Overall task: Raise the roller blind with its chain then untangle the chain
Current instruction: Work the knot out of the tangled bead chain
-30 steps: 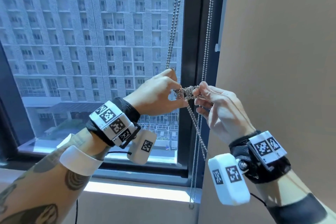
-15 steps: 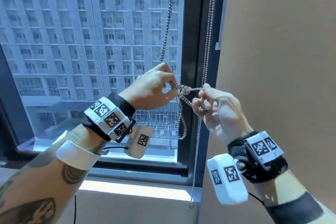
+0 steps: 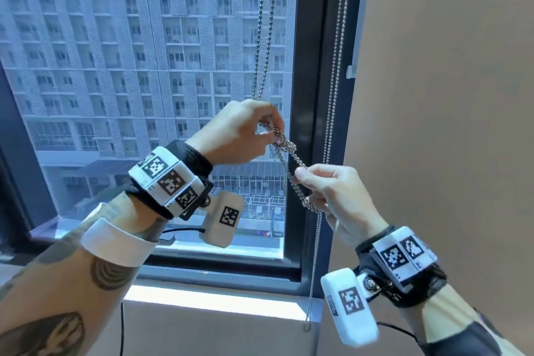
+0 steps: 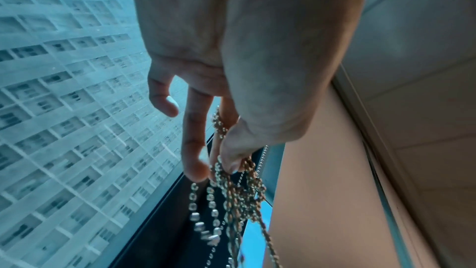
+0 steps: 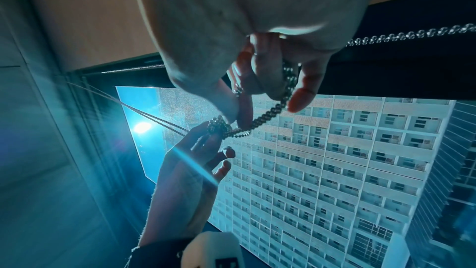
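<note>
A silver bead chain (image 3: pixel 265 23) hangs in front of the window, and a second pair of strands (image 3: pixel 338 66) runs down along the dark frame. My left hand (image 3: pixel 239 136) pinches the tangled knot of chain (image 3: pixel 284 141) between thumb and fingers; the knot (image 4: pixel 231 186) shows below the fingertips in the left wrist view. My right hand (image 3: pixel 332 191), lower and to the right, pinches a doubled strand (image 3: pixel 299 185) leading down from the knot. The right wrist view shows that strand (image 5: pixel 268 115) running between both hands. The roller blind itself is out of view.
A dark window frame post (image 3: pixel 318 95) stands just behind the hands, with a beige wall (image 3: pixel 448 95) to the right. The window sill (image 3: pixel 208 298) lies below. The chain's loose end (image 3: pixel 307 326) hangs down near the sill.
The hands have drawn apart: my left hand moved up and left with the knot, my right hand moved down and right, stretching a doubled strand between them. The knot looks looser.
</note>
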